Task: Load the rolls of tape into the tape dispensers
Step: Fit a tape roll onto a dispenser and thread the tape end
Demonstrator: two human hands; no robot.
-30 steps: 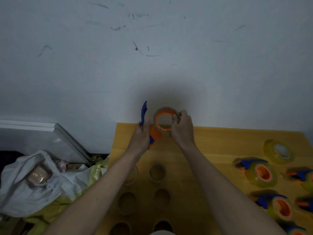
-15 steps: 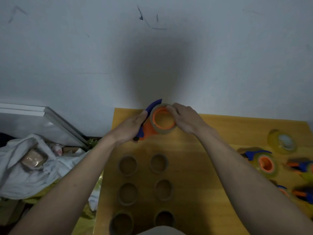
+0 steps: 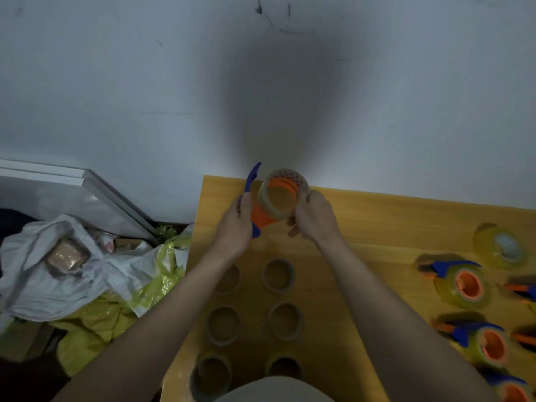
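Gripping the orange-and-blue dispenser [image 3: 255, 213], the left hand [image 3: 235, 227] hides much of its body; the right hand [image 3: 314, 219] clasps the tape roll [image 3: 280, 194] seated on it, between both hands. Loose rolls [image 3: 278, 275] below the wrists are dim, one partly covered by the left forearm

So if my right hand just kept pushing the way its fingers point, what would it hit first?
Probably the tape roll the right hand already grips; behind it sits the orange dispenser in the left hand.
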